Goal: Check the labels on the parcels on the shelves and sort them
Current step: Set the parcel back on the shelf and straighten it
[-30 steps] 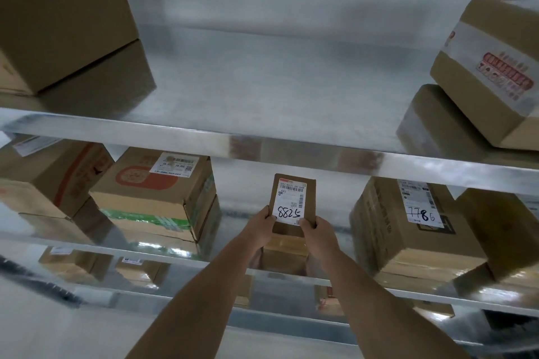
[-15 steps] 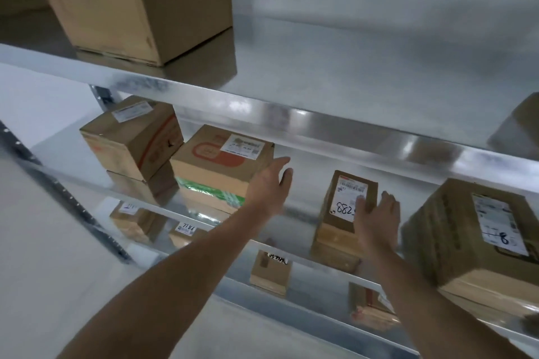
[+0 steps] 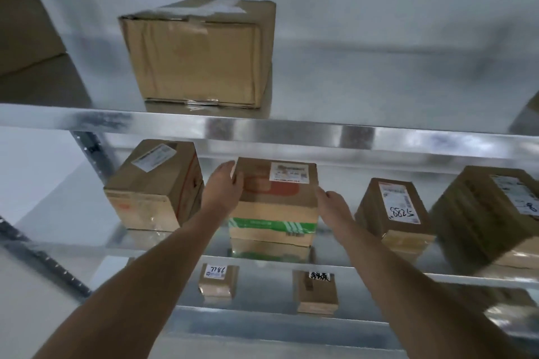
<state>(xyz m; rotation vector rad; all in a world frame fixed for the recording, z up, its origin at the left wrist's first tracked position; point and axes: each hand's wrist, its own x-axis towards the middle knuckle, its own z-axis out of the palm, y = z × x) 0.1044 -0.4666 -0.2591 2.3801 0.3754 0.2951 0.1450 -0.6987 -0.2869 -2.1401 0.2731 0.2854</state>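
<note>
A brown parcel [image 3: 277, 204] with a red logo, a white printed label [image 3: 288, 172] on top and green tape round its front stands on the middle shelf [image 3: 358, 269]. My left hand [image 3: 224, 188] holds its left side, the thumb hooked over the top corner. My right hand [image 3: 332, 205] lies against its right side with the fingers fairly straight. A small parcel marked 8825 [image 3: 393, 210] stands just to the right, free of both hands.
A taped box [image 3: 198, 52] sits on the top shelf [image 3: 291, 134]. On the middle shelf a parcel [image 3: 151, 186] stands left and a large one [image 3: 490, 213] right. Two small parcels [image 3: 217, 281] [image 3: 316, 291] sit on the lower shelf. An upright post [image 3: 90, 148] is at left.
Both hands let go of the 8825 parcel, now standing on the middle shelf, and moved left to the red-logo parcel. The view swung left.
</note>
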